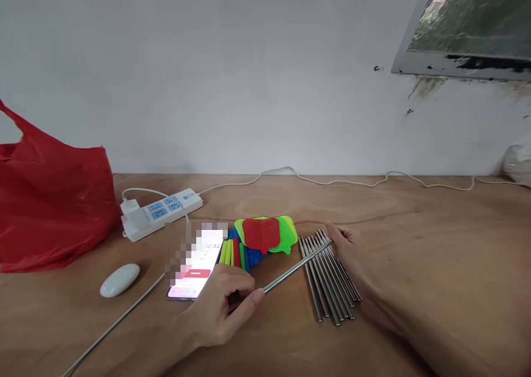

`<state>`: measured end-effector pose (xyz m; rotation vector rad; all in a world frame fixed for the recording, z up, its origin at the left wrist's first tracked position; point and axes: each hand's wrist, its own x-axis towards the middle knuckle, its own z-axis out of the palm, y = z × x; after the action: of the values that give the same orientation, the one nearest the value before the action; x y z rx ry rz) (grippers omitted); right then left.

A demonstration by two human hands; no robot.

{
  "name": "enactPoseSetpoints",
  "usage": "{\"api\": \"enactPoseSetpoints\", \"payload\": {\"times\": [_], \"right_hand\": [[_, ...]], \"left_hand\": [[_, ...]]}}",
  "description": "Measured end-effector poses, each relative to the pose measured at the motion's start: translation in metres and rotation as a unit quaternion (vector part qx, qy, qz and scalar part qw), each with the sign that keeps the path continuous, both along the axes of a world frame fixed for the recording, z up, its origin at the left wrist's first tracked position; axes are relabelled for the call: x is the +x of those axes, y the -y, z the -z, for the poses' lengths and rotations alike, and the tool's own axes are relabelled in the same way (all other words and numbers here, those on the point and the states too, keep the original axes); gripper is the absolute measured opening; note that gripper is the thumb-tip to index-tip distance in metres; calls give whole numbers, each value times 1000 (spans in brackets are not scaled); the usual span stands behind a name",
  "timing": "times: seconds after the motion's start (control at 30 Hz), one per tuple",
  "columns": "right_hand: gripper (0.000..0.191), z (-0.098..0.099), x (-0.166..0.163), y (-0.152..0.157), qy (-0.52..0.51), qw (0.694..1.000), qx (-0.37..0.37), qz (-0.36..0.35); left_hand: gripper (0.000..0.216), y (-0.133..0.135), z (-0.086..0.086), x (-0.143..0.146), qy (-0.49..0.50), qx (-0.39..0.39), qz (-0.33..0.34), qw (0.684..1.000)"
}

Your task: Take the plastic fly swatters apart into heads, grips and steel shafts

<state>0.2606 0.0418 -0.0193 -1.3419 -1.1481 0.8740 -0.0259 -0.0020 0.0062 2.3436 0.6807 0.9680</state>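
Observation:
A thin shiny metal rod slants between my two hands, held above the table. My left hand pinches its lower left end between thumb and fingers. At the upper right end, my right hand is closed round the tip, its fingers partly hidden. Beneath that hand lies a row of several similar metal rods, side by side. Perforated plastic fly swatter heads, with a red one on top of a green one, are piled behind my left hand. Yellow, red and green plastic handles lie beside them, partly covered by that hand.
A lit phone lies left of the handles. Further left are a white power strip with a plugged-in charger, a white oval object and a red plastic bag. A white cable runs along the wall.

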Motion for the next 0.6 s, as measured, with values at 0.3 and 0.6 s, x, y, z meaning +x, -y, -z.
{"api": "enactPoseSetpoints", "payload": {"times": [0.3,0.6], "right_hand": [[51,4,-3,2,19,998,-41,-37],[59,-21,14,0,32,977,-110,-182]], "left_hand": [[31,-3,6,-4,-4,36,26,999],[36,-5,0,-7,-11,33,33,999]]}}
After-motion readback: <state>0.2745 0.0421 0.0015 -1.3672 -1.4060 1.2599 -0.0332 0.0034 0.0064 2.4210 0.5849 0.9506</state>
